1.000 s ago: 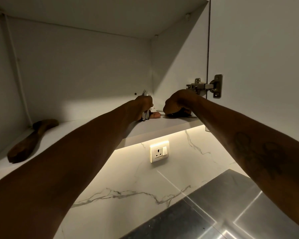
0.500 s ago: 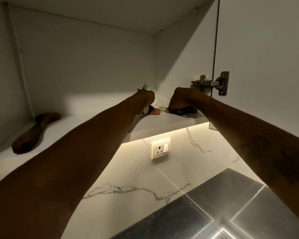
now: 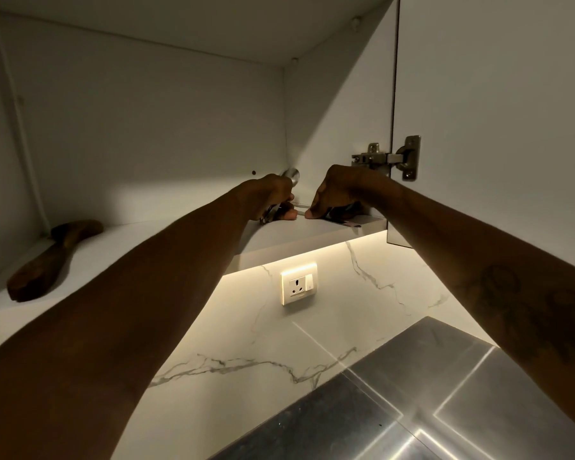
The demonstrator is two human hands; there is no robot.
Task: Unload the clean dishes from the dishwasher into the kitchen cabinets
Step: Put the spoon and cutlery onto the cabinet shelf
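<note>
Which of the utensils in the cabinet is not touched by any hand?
The brown wooden utensil at the shelf's left end; the metal utensils are in the left hand.

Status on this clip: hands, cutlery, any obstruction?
Left hand grips cutlery at cabinet shelf. Right hand pinches its handles. Wooden spatula far left, apart.

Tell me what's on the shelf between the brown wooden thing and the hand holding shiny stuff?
Nothing. In the head view the shelf is bare between the wooden utensil and the left hand gripping metal cutlery.
</note>
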